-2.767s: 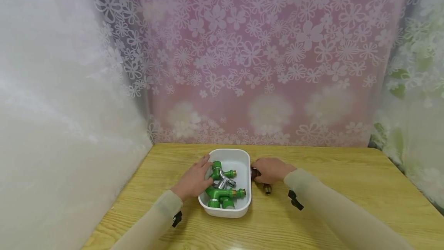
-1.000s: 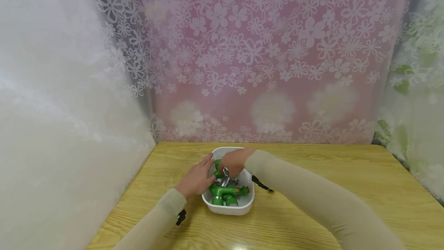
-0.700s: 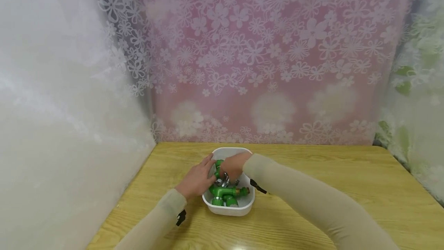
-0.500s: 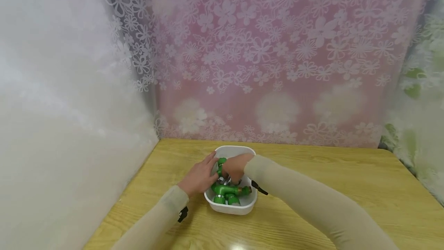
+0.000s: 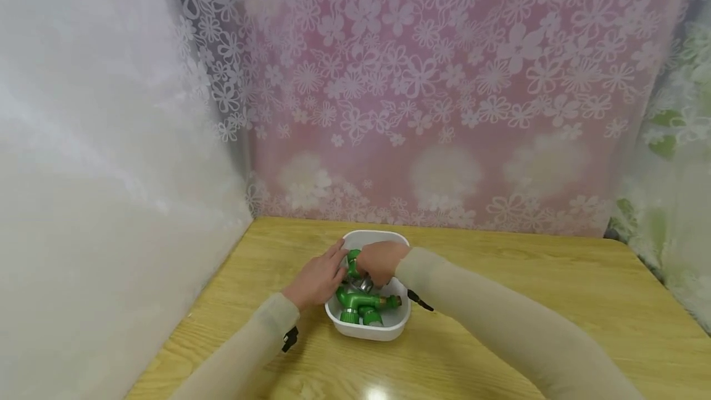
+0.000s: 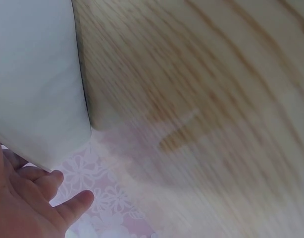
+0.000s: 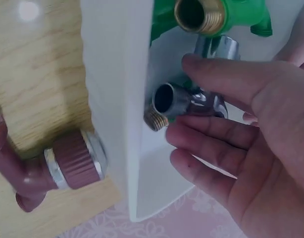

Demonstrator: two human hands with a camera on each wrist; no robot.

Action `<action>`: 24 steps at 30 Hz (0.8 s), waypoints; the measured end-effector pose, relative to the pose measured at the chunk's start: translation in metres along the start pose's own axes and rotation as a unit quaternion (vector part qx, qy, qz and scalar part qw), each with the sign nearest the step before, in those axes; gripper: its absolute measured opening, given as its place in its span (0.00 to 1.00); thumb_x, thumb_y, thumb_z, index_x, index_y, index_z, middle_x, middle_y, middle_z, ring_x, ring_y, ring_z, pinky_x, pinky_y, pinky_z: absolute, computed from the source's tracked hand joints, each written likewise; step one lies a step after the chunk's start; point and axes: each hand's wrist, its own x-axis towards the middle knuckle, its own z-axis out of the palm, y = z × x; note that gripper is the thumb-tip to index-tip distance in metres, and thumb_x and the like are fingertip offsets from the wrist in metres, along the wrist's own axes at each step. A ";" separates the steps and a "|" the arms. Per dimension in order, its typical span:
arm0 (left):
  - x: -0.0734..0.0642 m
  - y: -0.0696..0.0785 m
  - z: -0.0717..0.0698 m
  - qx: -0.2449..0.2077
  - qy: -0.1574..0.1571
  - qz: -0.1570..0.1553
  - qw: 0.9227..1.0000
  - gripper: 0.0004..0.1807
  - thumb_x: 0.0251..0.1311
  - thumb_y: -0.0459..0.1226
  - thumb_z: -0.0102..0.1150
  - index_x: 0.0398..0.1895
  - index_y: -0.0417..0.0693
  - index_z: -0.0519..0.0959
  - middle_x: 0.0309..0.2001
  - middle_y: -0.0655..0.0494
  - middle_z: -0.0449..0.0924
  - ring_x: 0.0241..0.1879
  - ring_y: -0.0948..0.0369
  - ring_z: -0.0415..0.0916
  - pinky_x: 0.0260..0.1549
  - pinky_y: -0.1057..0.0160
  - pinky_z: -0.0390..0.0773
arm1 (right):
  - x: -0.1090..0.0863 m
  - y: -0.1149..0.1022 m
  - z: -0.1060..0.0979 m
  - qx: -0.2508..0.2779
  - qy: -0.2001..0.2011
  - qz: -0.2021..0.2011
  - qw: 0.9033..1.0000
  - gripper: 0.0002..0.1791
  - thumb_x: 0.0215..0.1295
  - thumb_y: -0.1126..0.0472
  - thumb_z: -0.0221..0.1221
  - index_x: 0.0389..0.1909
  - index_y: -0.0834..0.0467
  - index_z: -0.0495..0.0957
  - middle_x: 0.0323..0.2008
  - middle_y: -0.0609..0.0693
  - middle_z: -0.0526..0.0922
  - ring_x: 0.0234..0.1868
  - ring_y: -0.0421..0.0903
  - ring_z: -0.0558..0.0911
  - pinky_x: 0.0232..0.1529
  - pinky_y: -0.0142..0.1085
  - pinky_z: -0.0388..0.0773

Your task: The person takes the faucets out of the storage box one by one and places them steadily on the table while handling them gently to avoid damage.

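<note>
In the head view a white tub [image 5: 368, 333] stands on the table with green faucets [image 5: 355, 299] and chrome metal inside. My left hand [image 5: 316, 278] holds its left rim, thumb on the inner side. The left wrist view shows fingers of that hand [image 6: 30, 201] bent beside the outer wall. My right hand [image 5: 382, 262] reaches into the tub from the right. Seen from the right wrist, its thumb and fingers pinch a chrome faucet [image 7: 194, 103], the round open end facing the camera. Parts of the faucets are hidden behind the right hand.
A brown faucet [image 7: 73, 159] lies on the table just outside the tub's right wall, hidden by my arm in the head view. A flowered pink curtain [image 5: 422, 110] hangs behind the wooden table [image 5: 500, 276], and a white sheet [image 5: 111, 171] on the left.
My right hand has gone from the brown faucet outside the tub to the chrome faucet inside. Most recently the hand has risen slightly. The left hand keeps its place on the rim.
</note>
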 end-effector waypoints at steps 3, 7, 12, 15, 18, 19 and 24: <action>0.002 0.001 -0.001 0.010 -0.008 0.009 1.000 0.26 0.80 0.44 0.38 0.75 0.42 0.63 0.80 0.45 0.49 0.68 0.46 0.71 0.66 0.48 0.72 | -0.005 0.005 -0.002 -0.010 0.016 -0.005 1.000 0.07 0.59 0.63 0.71 0.34 0.48 0.85 0.30 0.38 0.82 0.30 0.35 0.78 0.36 0.31 0.80; 0.001 0.003 -0.003 -0.001 -0.014 0.008 1.000 0.27 0.80 0.45 0.38 0.75 0.42 0.63 0.80 0.44 0.49 0.67 0.45 0.71 0.66 0.46 0.72 | -0.011 0.009 -0.004 -0.008 0.029 -0.007 1.000 0.07 0.59 0.61 0.71 0.34 0.48 0.84 0.29 0.38 0.81 0.29 0.35 0.77 0.35 0.31 0.79; -0.003 0.002 -0.003 -0.013 -0.010 -0.010 1.000 0.27 0.80 0.46 0.39 0.75 0.44 0.63 0.81 0.45 0.49 0.66 0.44 0.72 0.65 0.45 0.72 | -0.018 0.013 -0.007 0.033 0.018 -0.010 0.999 0.05 0.61 0.62 0.69 0.36 0.49 0.84 0.29 0.39 0.82 0.27 0.35 0.80 0.30 0.29 0.80; -0.002 0.002 -0.002 -0.011 -0.005 -0.007 1.000 0.27 0.80 0.46 0.39 0.75 0.44 0.64 0.80 0.46 0.49 0.66 0.44 0.72 0.65 0.45 0.72 | -0.024 0.019 -0.009 0.063 0.013 0.006 0.998 0.05 0.62 0.63 0.68 0.34 0.49 0.84 0.29 0.39 0.82 0.26 0.36 0.80 0.29 0.30 0.79; -0.001 0.002 -0.001 -0.010 -0.006 -0.008 1.000 0.28 0.79 0.48 0.39 0.75 0.44 0.63 0.81 0.47 0.49 0.67 0.45 0.71 0.66 0.45 0.71 | -0.029 0.026 -0.010 0.081 0.012 0.015 0.997 0.05 0.63 0.62 0.67 0.33 0.47 0.84 0.27 0.38 0.81 0.25 0.36 0.78 0.29 0.31 0.77; -0.001 0.002 -0.001 -0.008 -0.007 -0.009 1.000 0.29 0.79 0.48 0.39 0.75 0.44 0.63 0.81 0.47 0.49 0.67 0.45 0.71 0.66 0.45 0.71 | -0.032 0.028 -0.010 0.086 0.012 0.015 0.996 0.05 0.63 0.61 0.67 0.32 0.47 0.84 0.27 0.38 0.81 0.25 0.36 0.78 0.29 0.31 0.76; -0.001 0.004 -0.001 -0.010 -0.009 -0.014 1.000 0.29 0.78 0.49 0.42 0.74 0.44 0.64 0.81 0.46 0.49 0.67 0.44 0.71 0.66 0.43 0.70 | -0.046 0.041 -0.011 0.098 0.016 0.009 0.995 0.04 0.63 0.60 0.65 0.31 0.46 0.83 0.26 0.38 0.81 0.24 0.36 0.74 0.30 0.33 0.74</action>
